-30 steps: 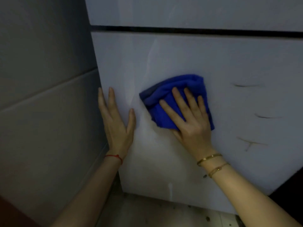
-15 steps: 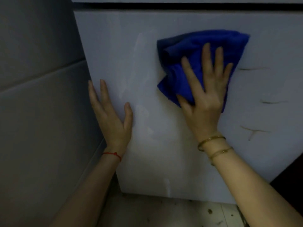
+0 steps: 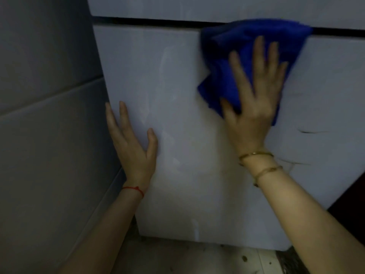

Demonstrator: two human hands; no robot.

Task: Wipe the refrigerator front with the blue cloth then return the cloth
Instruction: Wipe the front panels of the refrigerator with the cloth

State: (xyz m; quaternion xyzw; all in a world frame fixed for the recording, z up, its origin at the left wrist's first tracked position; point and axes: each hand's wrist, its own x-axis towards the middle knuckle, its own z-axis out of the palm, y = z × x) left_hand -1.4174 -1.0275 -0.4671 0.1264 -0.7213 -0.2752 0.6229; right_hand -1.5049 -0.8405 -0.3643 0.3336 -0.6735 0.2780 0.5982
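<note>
Fingers spread and straight, the right hand (image 3: 254, 107) presses the blue cloth (image 3: 233, 54) flat against the white refrigerator door (image 3: 177, 135); its grip is an open palm, not a pinch. Bunched and folded, the cloth is deep blue with a soft, fuzzy surface, its outline blurred. Its top edge overlaps the dark gap (image 3: 148, 21) between the lower door and the panel above (image 3: 177, 6), while a lower corner juts out left of the thumb. Two gold bracelets (image 3: 260, 161) circle the right wrist.

On the door's left edge, the left hand (image 3: 134, 149) rests with thumb on the front face and fingers extended along the side, holding nothing; a red string (image 3: 134, 188) rings that wrist. A grey tiled wall (image 3: 49, 115) stands just beside that edge, leaving a narrow slot. Pale smears mark the door between the hands, and dark scratches (image 3: 308, 132) show to the right of the cloth. Most open door surface lies below and left of the cloth. A speckled floor (image 3: 197, 260) runs beneath the bottom edge.
</note>
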